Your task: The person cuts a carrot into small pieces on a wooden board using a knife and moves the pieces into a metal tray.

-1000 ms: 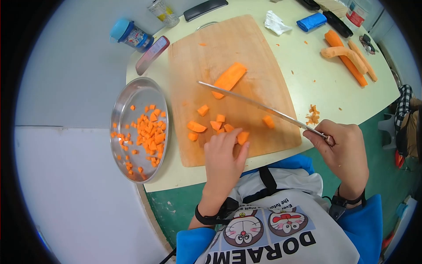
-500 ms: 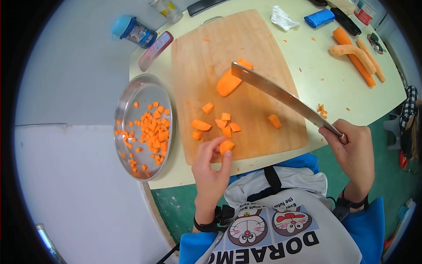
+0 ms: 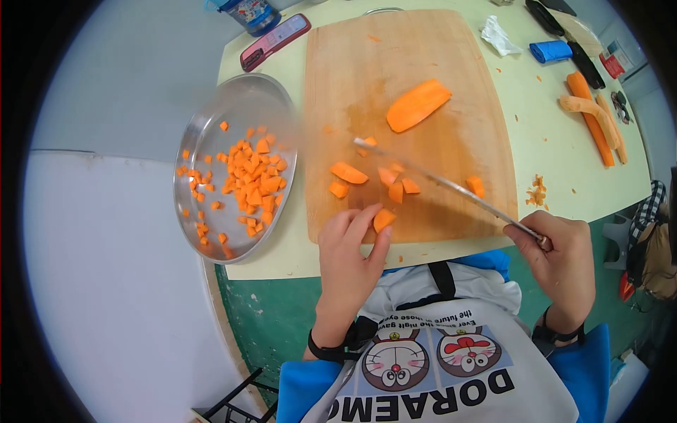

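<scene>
My left hand (image 3: 355,248) pinches a carrot piece (image 3: 383,220) at the near edge of the wooden cutting board (image 3: 437,162). In my right hand (image 3: 556,255) is the handle of a cleaver (image 3: 458,189), its blade slanting left over the board, edge-on to me. Several cut carrot chunks (image 3: 350,173) lie around the blade's tip and beyond my left fingers. One more chunk (image 3: 475,186) rests by the board's right side. Farther up lies a large halved carrot length (image 3: 418,106), and the blade is apart from it.
Left of the board, an oval metal tray (image 3: 185,215) holds many diced carrot bits. A phone (image 3: 276,42) and a blue bottle (image 3: 252,14) stand behind it. Whole carrots (image 3: 594,120), a blue roll (image 3: 551,51), crumpled tissue (image 3: 499,35) and peelings (image 3: 537,190) are at right.
The cleaver has come down from the large carrot toward the small chunks, its blade turned more edge-on. My left hand still pinches the piece. The whole view has shifted.
</scene>
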